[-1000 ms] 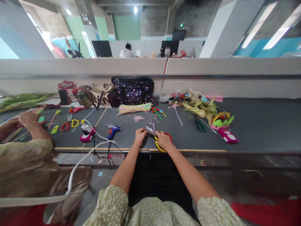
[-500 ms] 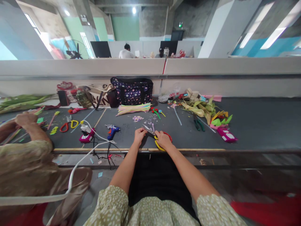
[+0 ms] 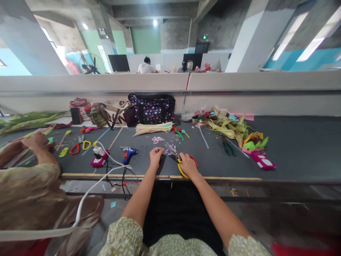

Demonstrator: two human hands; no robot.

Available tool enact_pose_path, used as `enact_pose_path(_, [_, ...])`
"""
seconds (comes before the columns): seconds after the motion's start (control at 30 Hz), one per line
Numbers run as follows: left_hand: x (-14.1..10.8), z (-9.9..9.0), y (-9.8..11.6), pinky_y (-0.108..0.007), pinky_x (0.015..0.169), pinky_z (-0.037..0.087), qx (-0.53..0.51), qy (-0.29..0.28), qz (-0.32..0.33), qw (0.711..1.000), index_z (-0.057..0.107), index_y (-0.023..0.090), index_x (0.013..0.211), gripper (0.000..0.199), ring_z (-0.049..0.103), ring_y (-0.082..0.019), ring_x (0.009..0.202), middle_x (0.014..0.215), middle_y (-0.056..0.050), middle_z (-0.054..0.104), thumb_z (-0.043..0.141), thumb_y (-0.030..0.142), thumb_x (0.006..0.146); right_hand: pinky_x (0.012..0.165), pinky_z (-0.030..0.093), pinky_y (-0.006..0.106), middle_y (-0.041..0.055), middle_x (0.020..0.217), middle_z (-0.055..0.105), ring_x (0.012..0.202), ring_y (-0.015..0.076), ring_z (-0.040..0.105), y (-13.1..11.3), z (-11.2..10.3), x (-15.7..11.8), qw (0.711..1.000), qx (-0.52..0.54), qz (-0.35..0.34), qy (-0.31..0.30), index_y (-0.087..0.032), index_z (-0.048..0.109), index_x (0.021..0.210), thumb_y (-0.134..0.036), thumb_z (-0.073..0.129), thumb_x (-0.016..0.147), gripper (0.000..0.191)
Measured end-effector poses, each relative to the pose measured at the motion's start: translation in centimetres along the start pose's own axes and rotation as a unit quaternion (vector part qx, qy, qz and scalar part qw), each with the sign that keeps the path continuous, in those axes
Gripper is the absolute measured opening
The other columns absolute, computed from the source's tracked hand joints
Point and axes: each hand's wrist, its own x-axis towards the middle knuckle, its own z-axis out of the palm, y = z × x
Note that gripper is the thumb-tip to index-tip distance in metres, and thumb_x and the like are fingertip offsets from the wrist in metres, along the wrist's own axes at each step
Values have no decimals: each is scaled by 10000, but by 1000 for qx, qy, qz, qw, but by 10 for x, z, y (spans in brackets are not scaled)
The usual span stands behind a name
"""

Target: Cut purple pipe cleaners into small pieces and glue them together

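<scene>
My right hand (image 3: 188, 165) is closed around the handles of scissors (image 3: 172, 150) with one red and one yellow loop. Their blades point up and to the left, low over the table. My left hand (image 3: 156, 156), just left of the blade tips, pinches a small pale purple piece that its fingers mostly hide. Purple snippets (image 3: 170, 149) lie scattered by the blades. Farther up sits a little heap of purple and white cut pieces (image 3: 157, 140). Behind that lies a bundle of pastel fuzzy stems (image 3: 153, 128), with red pom-poms on green stems (image 3: 179, 132) to its right.
A blue glue gun (image 3: 129, 155) and a magenta power strip (image 3: 100, 158) with a white cable lie left. Bags, including a dark patterned one (image 3: 152, 108), line the back. Dried husks (image 3: 226, 126) and pliers (image 3: 229, 146) are right. A co-worker's hands (image 3: 36, 142) work at far left.
My left hand has drawn a little left, away from the scissor blades. More purple snippets now lie near the blades. The whole view has shifted slightly downward in the frame.
</scene>
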Motion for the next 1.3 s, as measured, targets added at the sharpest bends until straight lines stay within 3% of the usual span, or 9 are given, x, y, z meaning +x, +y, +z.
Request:
enact_pose_path(0.23, [57,-5,19,-251,639,373,201,14,52,978,683,191,705,119,534,-168,691,684,-16,600,694,211,587,616,307,228,38,922,568,781,155,571,15,-4,10,998,39,51,2,-246,482,1055,-230,483,812,243])
enact_pose_path(0.37, [78,3,25,-263,693,382,432,-23,98,896,691,243,916,238,568,-201,831,930,-57,626,657,251,681,583,274,219,27,853,575,715,132,541,25,-6,17,992,106,72,11,-242,516,1005,-199,462,807,209])
enact_pose_path(0.5, [89,10,22,-265,681,380,507,-45,103,855,668,250,994,261,575,-205,847,991,-74,601,616,298,743,565,278,215,-13,689,534,628,118,480,38,-8,24,965,251,79,12,-227,542,869,-168,464,737,164])
enact_pose_path(0.6, [94,12,17,-264,662,375,538,-65,97,835,665,255,973,235,574,-205,835,975,-70,592,601,339,763,538,309,198,-45,657,501,569,91,433,47,-12,25,900,431,60,22,-219,519,819,-201,519,658,162])
enact_pose_path(0.67, [95,12,13,-265,664,374,547,-67,105,828,655,260,990,243,572,-207,853,991,-71,587,584,360,781,430,229,178,-98,528,356,429,60,290,51,-14,25,804,588,76,-47,-221,480,820,-253,523,668,161])
enact_pose_path(0.77, [97,12,10,-264,672,373,550,-63,108,825,643,264,1026,264,566,-208,881,1013,-74,585,574,372,795,371,159,156,-122,510,296,388,38,187,56,-10,24,619,765,71,-161,-225,467,895,-277,548,690,227])
enact_pose_path(0.87, [98,12,8,-254,670,368,545,-61,97,831,658,263,980,239,562,-197,866,989,-65,590,571,398,802,354,129,145,-122,511,298,390,26,157,59,0,25,520,833,88,-169,-223,469,895,-238,584,673,250])
enact_pose_path(1.0, [98,9,4,-244,673,362,497,-57,122,857,673,237,904,228,557,-171,819,938,-53,591,554,411,816,357,121,137,-110,537,325,398,21,147,61,12,26,463,864,105,-165,-228,472,920,-212,577,672,270])
enact_pose_path(1.3, [108,-3,-3,-237,603,365,299,-28,122,946,691,196,708,174,523,-137,620,685,-14,620,629,359,716,356,132,136,-106,542,322,388,21,170,60,11,26,466,861,99,-179,-230,471,920,-202,560,685,253])
